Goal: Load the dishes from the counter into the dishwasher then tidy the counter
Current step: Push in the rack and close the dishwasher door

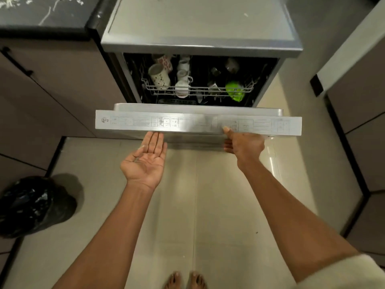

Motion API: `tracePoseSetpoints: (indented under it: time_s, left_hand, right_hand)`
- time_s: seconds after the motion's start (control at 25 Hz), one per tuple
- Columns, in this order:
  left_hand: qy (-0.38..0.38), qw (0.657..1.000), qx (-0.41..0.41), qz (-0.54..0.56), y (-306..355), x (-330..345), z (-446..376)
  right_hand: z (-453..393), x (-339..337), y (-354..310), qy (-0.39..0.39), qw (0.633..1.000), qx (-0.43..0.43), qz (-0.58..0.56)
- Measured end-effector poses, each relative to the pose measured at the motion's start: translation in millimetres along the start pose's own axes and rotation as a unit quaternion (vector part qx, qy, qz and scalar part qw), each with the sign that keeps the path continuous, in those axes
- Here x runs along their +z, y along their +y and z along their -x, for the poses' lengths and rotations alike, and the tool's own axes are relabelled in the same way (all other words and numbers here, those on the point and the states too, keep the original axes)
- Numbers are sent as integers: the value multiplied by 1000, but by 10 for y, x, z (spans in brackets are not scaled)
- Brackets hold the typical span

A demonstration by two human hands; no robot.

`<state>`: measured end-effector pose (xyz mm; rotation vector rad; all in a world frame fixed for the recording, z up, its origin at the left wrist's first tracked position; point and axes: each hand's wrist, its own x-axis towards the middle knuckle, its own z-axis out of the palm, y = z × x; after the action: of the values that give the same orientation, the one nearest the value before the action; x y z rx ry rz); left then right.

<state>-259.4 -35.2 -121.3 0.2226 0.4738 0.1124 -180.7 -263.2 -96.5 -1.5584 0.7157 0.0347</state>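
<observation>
Nearest, bare feet (185, 280) on pale floor tiles (208, 205), both forearms stretched far toward the partly raised dishwasher door (198, 123). Left hand (145, 158) palm-up under the door's near edge, fingers straight and together, tips touching its underside; right hand (242, 142) gripping the same edge farther right, thumb on the printed top strip, remaining fingers curled beneath. Beyond the door, the rack (198, 89) inside the open dishwasher: patterned mug (158, 77) at left, white cups (183, 82) mid-rack, a green item (235, 90) right; black bin bag (33, 205) on the floor near left, dark counter (41, 13) far left.
</observation>
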Motion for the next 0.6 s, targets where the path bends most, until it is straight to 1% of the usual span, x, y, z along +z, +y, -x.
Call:
tracePoseSetpoints:
  time_s: [0.12,0.2,0.24,0.28,0.32,0.36,0.4,0.44,0.48,0.52,0.56,0.6]
  left_hand:
    - [-23,999,19,-35,3,329,-268]
    - [-40,994,23,-104,54,583,-467]
    - [-43,986,29,-161,92,699,-583]
    - [-44,969,38,-239,118,807,-702]
    - [-45,940,54,-333,142,909,-824]
    - [-42,897,80,-433,167,1000,-931]
    - [-29,843,119,-524,194,1072,-1025]
    - [-13,780,172,-602,226,1144,-1127]
    - [-7,707,237,-666,277,1200,-1233]
    - [-20,630,306,-714,349,1245,-1343]
    - [-50,557,363,-745,434,1286,-1477]
    - [-80,496,392,-770,535,1332,-1617]
  right_hand:
    - [-255,137,-385,-6,996,-27,80]
    - [-464,210,-649,12,978,-88,189]
    - [-565,252,-786,23,960,-124,251]
    - [-668,299,-921,32,937,-159,309]
    - [-759,360,-1059,40,911,-194,361]
    - [-825,426,-1187,52,882,-228,409]
    - [-891,499,-1282,70,850,-262,452]
    - [-981,581,-1368,99,815,-298,488]
    - [-1069,655,-1445,132,781,-330,513]
    - [-1153,719,-1503,156,757,-357,525]
    - [-1235,765,-1570,156,741,-378,533]
    - [-1314,789,-1633,134,733,-390,541]
